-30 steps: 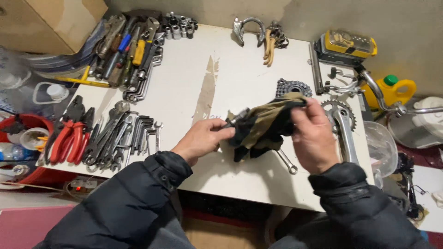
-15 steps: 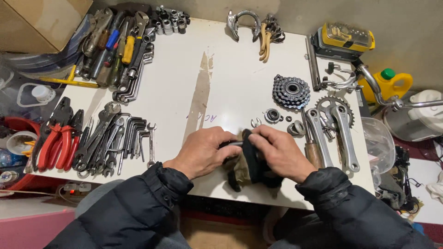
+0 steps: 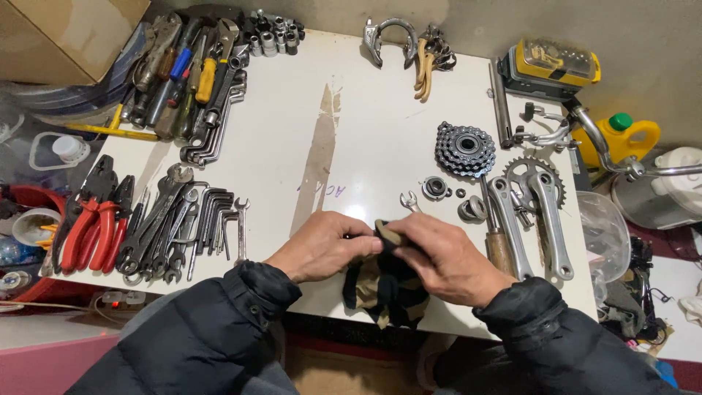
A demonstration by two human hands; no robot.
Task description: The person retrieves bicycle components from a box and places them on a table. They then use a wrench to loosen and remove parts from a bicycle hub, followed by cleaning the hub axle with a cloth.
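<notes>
- Both hands meet at the near edge of the white table (image 3: 380, 95), around six o'clock, bunching a black-and-tan striped cloth (image 3: 386, 289) between them.
- Left hand (image 3: 322, 245) clenches on the cloth's top fold from the nine o'clock side; right hand (image 3: 446, 256) wraps over it from three o'clock, fingers curled tight on the same wad. It looks like something small could be pinched inside, but I cannot tell.
- The cloth's loose tail hangs down past the table's front edge, toward the dark padded sleeves.
- Just beyond the right hand, at one o'clock: a small open-end wrench (image 3: 409, 201), a bearing cup (image 3: 436, 188), a freewheel cog cluster (image 3: 465, 149), and crank arms with a chainring (image 3: 537, 201), laid out side by side as if kept within easy reach.
- At nine o'clock, red-handled pliers (image 3: 91, 230) and hex keys (image 3: 212, 208) sit in a tidy row; screwdrivers (image 3: 186, 73) lie at eleven.
- Open room: the bare middle of the table, twelve o'clock from the hands, with a brown streak down it.
</notes>
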